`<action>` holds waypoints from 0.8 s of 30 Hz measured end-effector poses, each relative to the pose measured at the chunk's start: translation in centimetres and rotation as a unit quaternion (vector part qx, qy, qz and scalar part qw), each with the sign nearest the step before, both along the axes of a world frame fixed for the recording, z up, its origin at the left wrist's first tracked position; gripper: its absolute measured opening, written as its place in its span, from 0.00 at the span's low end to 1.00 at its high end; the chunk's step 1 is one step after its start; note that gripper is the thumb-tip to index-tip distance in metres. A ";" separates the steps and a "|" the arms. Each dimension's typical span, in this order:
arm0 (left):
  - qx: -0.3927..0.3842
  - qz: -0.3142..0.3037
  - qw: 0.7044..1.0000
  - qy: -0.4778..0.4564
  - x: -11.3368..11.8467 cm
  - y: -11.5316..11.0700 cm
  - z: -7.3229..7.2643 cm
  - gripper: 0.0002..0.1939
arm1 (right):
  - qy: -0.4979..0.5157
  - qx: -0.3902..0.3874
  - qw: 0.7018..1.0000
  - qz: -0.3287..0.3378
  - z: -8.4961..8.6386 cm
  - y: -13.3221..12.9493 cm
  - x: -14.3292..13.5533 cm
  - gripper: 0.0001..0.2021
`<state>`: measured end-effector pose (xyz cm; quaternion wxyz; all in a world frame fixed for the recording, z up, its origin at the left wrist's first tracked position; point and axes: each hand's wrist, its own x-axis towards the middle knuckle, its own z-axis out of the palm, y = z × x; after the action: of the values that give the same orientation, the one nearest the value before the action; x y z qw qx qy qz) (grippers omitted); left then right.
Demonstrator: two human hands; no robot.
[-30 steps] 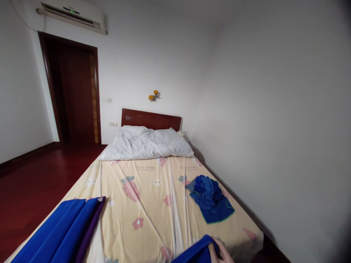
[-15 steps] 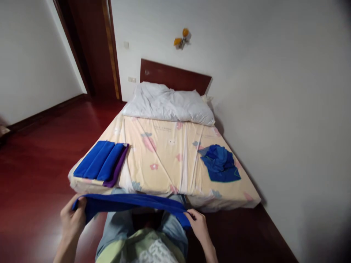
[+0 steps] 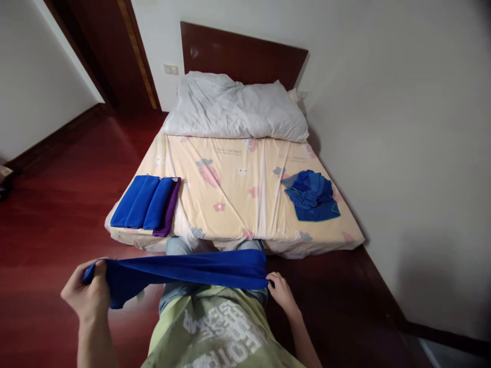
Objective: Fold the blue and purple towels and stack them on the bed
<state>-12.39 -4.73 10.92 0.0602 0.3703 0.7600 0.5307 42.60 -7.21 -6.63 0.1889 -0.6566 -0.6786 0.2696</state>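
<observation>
A blue towel [image 3: 184, 268] stretches sideways in front of my body, above my legs. My left hand [image 3: 90, 289] grips its left end, where a loose flap droops below the fingers. At the other end, my right hand [image 3: 281, 290] pinches the towel's lower corner. On the bed's near left corner lie several folded blue towels [image 3: 142, 202] side by side, with a folded purple towel [image 3: 168, 209] at their right edge. A crumpled pile of blue cloths [image 3: 311, 193] with a green edge rests on the right side of the bed.
The bed [image 3: 230, 214] has a cream sheet with pink prints and stands right before my knees. A bunched white quilt [image 3: 238, 110] lies by the dark headboard [image 3: 241, 56]. A wall [image 3: 402, 128] runs along the right; red wooden floor [image 3: 57, 204] spreads at left.
The towel is pulled wider and straighter, with my left hand moved left and my right hand slightly up and right. My view has tilted down, showing more of my shirt.
</observation>
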 end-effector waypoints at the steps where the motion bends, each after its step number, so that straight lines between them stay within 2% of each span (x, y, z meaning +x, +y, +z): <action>1: 0.004 -0.001 1.000 -0.007 0.2 0.1 0.3 0.12 | -0.007 0.004 1.000 -0.002 0.1 0.3 0.3 0.13; 5: 0.041 -0.004 0.999 -0.004 0.3 0.2 1.0 0.13 | -0.002 0.029 0.999 -0.030 0.7 1.7 1.0 0.14; 7: 0.041 -0.017 0.999 0.002 -0.3 0.3 1.0 0.12 | 0.023 0.054 0.997 -0.054 1.7 2.8 1.7 0.15; 9: 0.018 -0.054 0.998 0.016 -1.4 0.7 0.9 0.13 | 0.043 0.090 0.991 -0.085 3.4 4.3 3.0 0.15; 11: -0.001 -0.097 0.992 0.084 -2.6 1.5 1.0 0.13 | 0.038 0.136 0.982 -0.122 5.8 6.1 4.8 0.16; 15: -0.012 -0.148 0.949 0.277 -4.0 4.5 2.4 0.12 | 0.000 0.261 0.949 -0.178 12.1 10.2 8.4 0.17; 18: -0.006 -0.178 0.941 0.287 -3.6 7.0 4.5 0.13 | -0.034 0.350 0.918 -0.182 17.0 13.1 9.9 0.16; 20: -0.001 -0.179 0.940 0.289 -2.9 8.4 6.0 0.14 | -0.058 0.379 0.905 -0.186 19.6 14.4 10.4 0.16; 22: 0.000 -0.169 0.942 0.290 -2.3 9.6 7.3 0.16 | -0.074 0.381 0.900 -0.196 21.4 15.1 10.6 0.16; 24: -0.004 -0.164 0.950 0.265 -1.9 10.5 8.1 0.18 | -0.085 0.373 0.896 -0.226 22.5 15.2 10.8 0.17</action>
<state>-14.29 5.82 19.01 -0.0562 0.6167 0.6795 0.3935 53.41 7.97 15.83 0.4175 -0.6944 -0.5757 -0.1097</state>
